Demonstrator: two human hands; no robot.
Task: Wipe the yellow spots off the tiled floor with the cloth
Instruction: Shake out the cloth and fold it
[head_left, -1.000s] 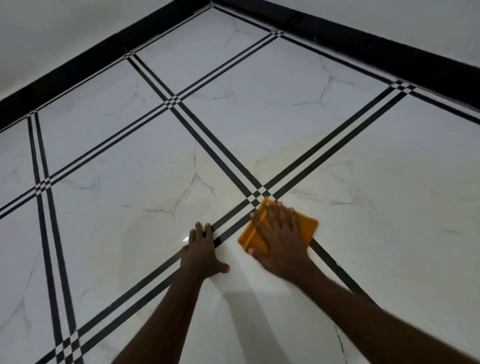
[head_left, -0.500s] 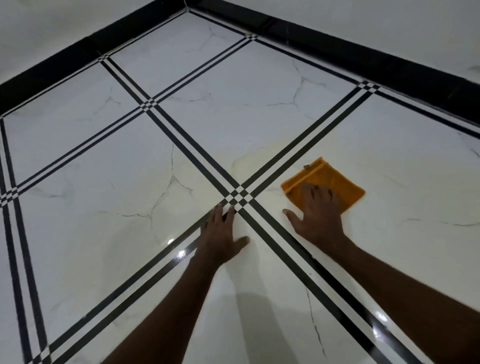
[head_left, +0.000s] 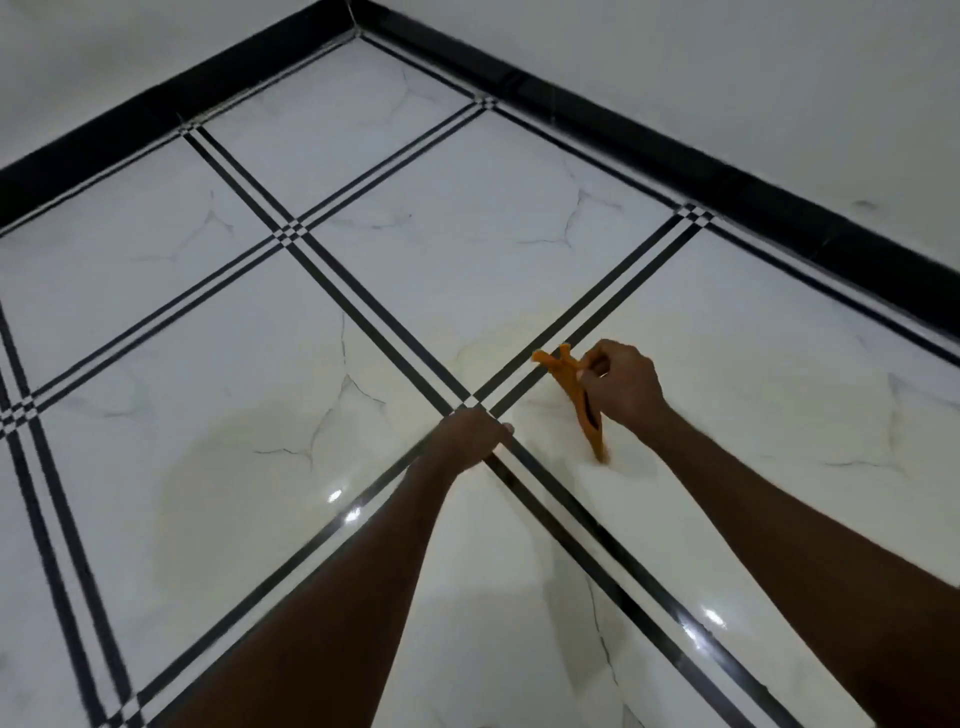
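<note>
Cloth (head_left: 576, 395) (orange) pinched in right hand (head_left: 621, 387), hanging edge-on | left hand (head_left: 475, 434) empty, pressed on floor (head_left: 208, 415) beside it

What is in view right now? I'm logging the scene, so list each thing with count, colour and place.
cloth: one, orange, pinched up off the floor in the right hand, hanging on edge with its lower tip near or on the tile
floor: white marbled tiles with double black border lines, fills most of the view
yellow stain: faint patches, around the line crossing ahead of the hands
skirting: black band, along both walls, meeting at the far corner
walls: two, white, above the skirting
left hand: one, resting on the floor at the line crossing
right hand: one, fingers closed on the cloth
</note>
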